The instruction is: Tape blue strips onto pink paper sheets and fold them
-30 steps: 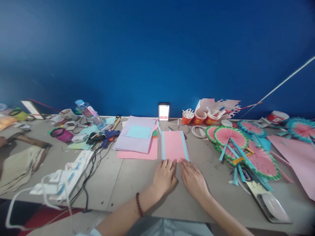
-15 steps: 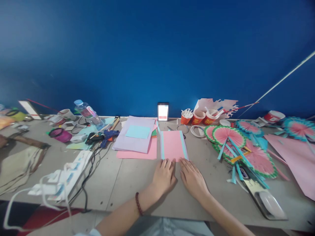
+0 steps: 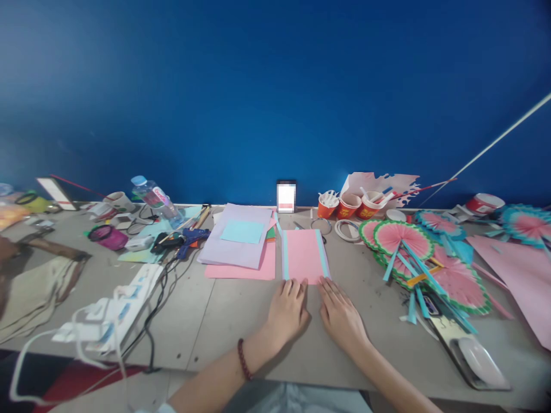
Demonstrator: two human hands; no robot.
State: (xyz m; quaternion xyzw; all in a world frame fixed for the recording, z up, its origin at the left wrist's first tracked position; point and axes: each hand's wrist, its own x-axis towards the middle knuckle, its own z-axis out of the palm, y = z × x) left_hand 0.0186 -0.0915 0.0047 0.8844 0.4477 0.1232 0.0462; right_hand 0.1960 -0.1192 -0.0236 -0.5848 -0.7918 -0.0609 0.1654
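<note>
A pink sheet with light blue strips down both sides point(image 3: 303, 255) lies flat in front of me. Its near edge is touched by the fingertips of my left hand point(image 3: 287, 307), near the left corner. My right hand point(image 3: 342, 315) rests palm down at the near right corner, fingertips on the edge. Both hands lie flat on the table and hold nothing. To the left are a lilac sheet point(image 3: 215, 246) with a small light blue paper point(image 3: 242, 231) on top and pink paper point(image 3: 241, 272) beneath.
Watermelon-like paper fans point(image 3: 404, 240) lie right, beside a white mouse point(image 3: 480, 358). Red paper cups point(image 3: 348, 205) and a phone-like screen point(image 3: 286, 197) stand behind. Leftward are a blue glue gun point(image 3: 189, 240), a tilted bottle point(image 3: 157, 201) and a power strip point(image 3: 129, 307) with cables.
My right hand has shifted slightly right along the sheet's near edge. My left hand stays nearly in place. The whole view has moved very slightly.
</note>
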